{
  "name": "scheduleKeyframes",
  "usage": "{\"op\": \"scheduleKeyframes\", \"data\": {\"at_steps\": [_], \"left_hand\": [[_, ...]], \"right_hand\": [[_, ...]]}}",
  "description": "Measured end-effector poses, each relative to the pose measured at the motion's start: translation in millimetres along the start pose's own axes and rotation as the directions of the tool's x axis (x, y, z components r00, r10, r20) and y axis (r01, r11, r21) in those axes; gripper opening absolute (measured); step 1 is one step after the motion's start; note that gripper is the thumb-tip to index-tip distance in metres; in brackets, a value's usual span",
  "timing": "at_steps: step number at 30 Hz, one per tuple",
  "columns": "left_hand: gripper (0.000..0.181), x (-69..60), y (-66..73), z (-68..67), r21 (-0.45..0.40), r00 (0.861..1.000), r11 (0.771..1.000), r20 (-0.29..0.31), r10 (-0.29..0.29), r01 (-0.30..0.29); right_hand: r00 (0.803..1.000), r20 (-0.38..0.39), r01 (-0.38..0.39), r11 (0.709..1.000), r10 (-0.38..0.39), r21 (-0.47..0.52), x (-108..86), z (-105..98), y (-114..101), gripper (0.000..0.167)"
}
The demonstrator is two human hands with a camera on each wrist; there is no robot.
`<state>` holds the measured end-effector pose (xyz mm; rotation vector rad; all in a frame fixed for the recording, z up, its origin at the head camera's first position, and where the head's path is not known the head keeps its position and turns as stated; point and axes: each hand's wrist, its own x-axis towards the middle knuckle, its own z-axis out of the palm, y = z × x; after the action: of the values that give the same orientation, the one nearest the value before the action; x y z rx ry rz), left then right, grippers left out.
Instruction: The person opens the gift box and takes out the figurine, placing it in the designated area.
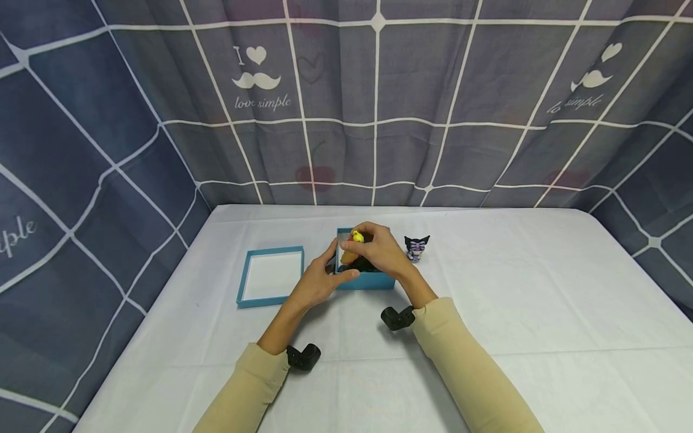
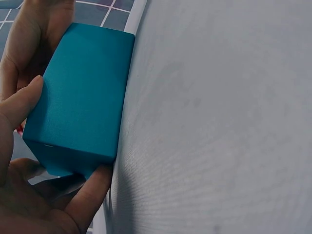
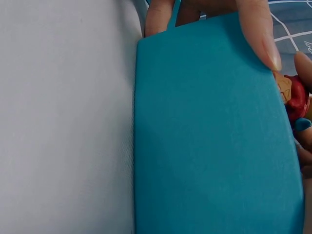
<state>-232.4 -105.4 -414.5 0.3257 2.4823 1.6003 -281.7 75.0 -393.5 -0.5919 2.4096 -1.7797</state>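
Observation:
A teal box (image 1: 368, 281) stands on the white-covered table, and dark things show inside it. My left hand (image 1: 315, 281) grips its left end, with the thumb along the front wall and other fingers round the side. Over the box's opening, my right hand (image 1: 383, 251) pinches a small toy figure (image 1: 349, 257) coloured yellow, red and tan. In the right wrist view the red part of this toy figure (image 3: 296, 100) shows just beyond the box's rim. The right fingers partly hide it.
A teal-rimmed lid (image 1: 262, 302) with a white inside lies left of the box. Right of the box stands a small black-eared figurine (image 1: 415, 248). A dark checked curtain (image 1: 335, 150) hangs behind the table (image 1: 541, 288).

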Motion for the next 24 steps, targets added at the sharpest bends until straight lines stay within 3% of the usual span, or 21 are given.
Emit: {"op": "scheduleKeyframes", "data": {"at_steps": [9,13,24], "left_hand": [[0.093,1.0,-2.9,0.1,-0.005,1.000,1.000,0.004,-0.001,0.001],[0.093,1.1,-2.8,0.2,-0.005,1.000,1.000,0.003,-0.002,0.002],[0.093,0.7,-0.9,0.1,-0.021,1.000,1.000,-0.002,0.022,-0.022]], "right_hand": [[0.995,0.100,0.029,0.999,-0.026,-0.025,-1.3,1.5,1.1,0.036],[0.993,0.111,0.039,0.998,-0.035,-0.041,-1.5,0.8,1.0,0.038],[0.992,-0.103,0.089,0.990,-0.077,0.113,-5.5,1.6,-4.7,0.032]]}}
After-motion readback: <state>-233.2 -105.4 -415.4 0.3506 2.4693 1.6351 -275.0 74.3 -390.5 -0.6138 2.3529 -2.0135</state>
